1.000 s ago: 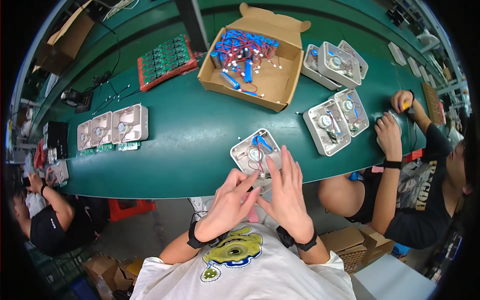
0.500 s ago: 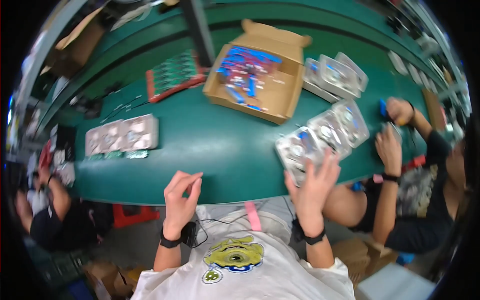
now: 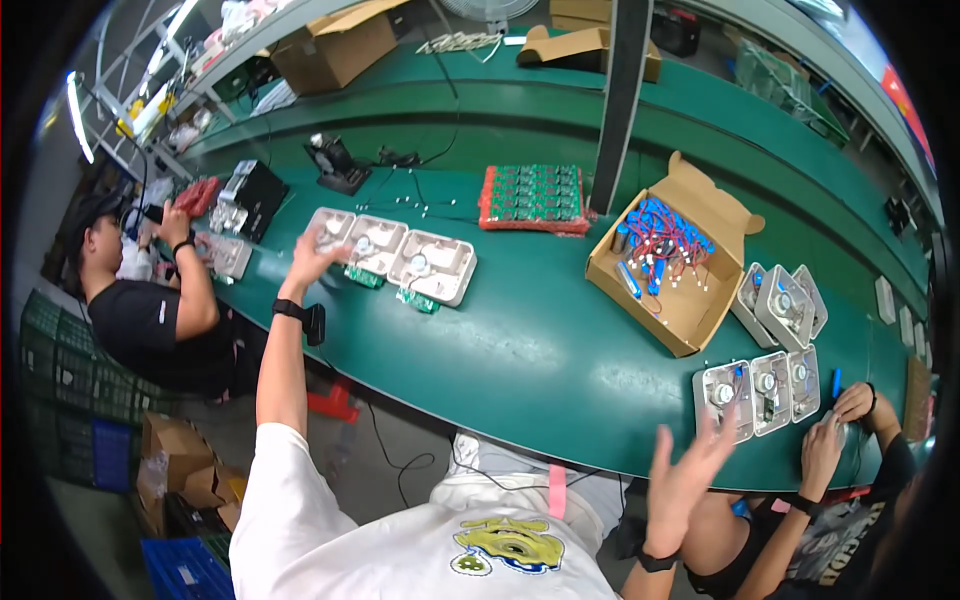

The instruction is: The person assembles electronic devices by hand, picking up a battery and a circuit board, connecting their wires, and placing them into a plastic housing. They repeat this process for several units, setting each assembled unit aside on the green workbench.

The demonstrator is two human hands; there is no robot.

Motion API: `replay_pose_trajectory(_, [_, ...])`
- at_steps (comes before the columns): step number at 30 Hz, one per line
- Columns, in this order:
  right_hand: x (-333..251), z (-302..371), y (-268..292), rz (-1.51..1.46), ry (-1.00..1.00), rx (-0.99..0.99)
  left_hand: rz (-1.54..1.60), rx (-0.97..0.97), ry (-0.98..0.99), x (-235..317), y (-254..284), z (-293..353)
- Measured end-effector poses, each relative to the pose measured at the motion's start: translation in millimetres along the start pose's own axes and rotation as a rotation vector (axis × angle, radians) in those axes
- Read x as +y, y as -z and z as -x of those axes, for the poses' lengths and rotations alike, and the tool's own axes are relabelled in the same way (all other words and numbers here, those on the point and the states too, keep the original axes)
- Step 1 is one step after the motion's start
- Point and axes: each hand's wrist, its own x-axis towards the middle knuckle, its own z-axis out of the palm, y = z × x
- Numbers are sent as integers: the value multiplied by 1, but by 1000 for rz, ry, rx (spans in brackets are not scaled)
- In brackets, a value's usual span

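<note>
My left hand (image 3: pixel 318 258) reaches out over the table with its fingers apart, at the leftmost of a row of three white plastic housings. Whether the fingertips touch that housing (image 3: pixel 338 222) I cannot tell. The middle housing (image 3: pixel 390 230) and the right one (image 3: pixel 462 262) each hold a round white part, and green circuit boards (image 3: pixel 418 300) stick out at their near edges. My right hand (image 3: pixel 688 485) is raised at the table's front edge, fingers spread and holding nothing. Just beyond it stands another row of white housings (image 3: pixel 742 425) with round parts and wires inside.
An open cardboard box (image 3: pixel 690 335) holds blue cylinders with wired connectors. Green circuit boards (image 3: pixel 535 195) lie on red wrap near a grey post (image 3: pixel 622 110). More housings (image 3: pixel 790 310) are stacked at right. Co-workers sit on both sides; one's hands (image 3: pixel 835 430) work at right.
The view has swung left. My left hand has moved from the table's front edge out to the left-hand housings. My right hand has drawn back from the right-hand housings.
</note>
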Motion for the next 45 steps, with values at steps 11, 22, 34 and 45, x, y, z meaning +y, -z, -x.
replay_pose_trajectory(11, [-57, 8, -49, -331, 199, -380, 64, -271, -39, 115, -18, 53])
replay_pose_trajectory(22, [-33, -5, -27, -377, 102, -500, 134, -379, -256, 290, -21, 156])
replay_pose_trajectory(34, [2, 17, -10, -442, -62, -379, 465, -487, -264, 320, 57, 255])
replay_pose_trajectory(45, [27, 11, -4, -549, -111, -234, 786, -1032, -89, 381, -2, 305])
